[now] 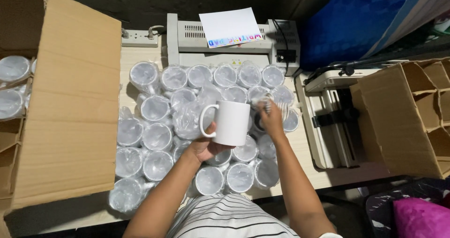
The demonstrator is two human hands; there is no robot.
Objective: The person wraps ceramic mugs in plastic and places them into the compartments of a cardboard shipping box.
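Note:
My left hand (206, 146) holds a bare white mug (229, 122) upright from below, its handle pointing left. It hovers over a table packed with several white mugs wrapped in clear plastic (157, 137), standing mouth up. My right hand (272, 118) reaches past the mug's right side and pinches a piece of crumpled clear plastic wrap (268, 103) above the wrapped mugs.
A large open cardboard box (70, 102) with more wrapped mugs stands at the left. A divided empty cardboard box (412, 116) is at the right. A grey laminating machine (234, 46) with a white pad on it sits at the back, a power strip (139, 37) beside it.

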